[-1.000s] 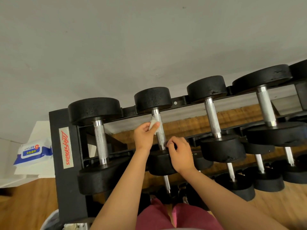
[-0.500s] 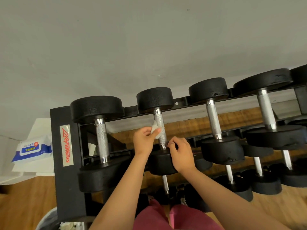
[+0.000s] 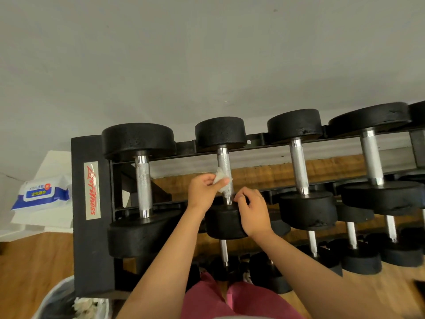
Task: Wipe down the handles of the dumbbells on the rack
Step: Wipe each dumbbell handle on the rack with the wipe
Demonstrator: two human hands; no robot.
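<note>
Our left hand (image 3: 203, 192) pinches a white wipe (image 3: 221, 180) between thumb and fingers and presses it on the handle (image 3: 224, 166) of the second dumbbell from the left; our right hand (image 3: 254, 215) curls over the near black end (image 3: 224, 225) to keep it steady; it lies on the top row of the rack (image 3: 92, 249). We think we are partway through this handle (the low part looks undone); next we should rub down it, then go to the next dumbbell (image 3: 299, 166) on the right; a pack of wipes (image 3: 41, 192) sits far left.
</note>
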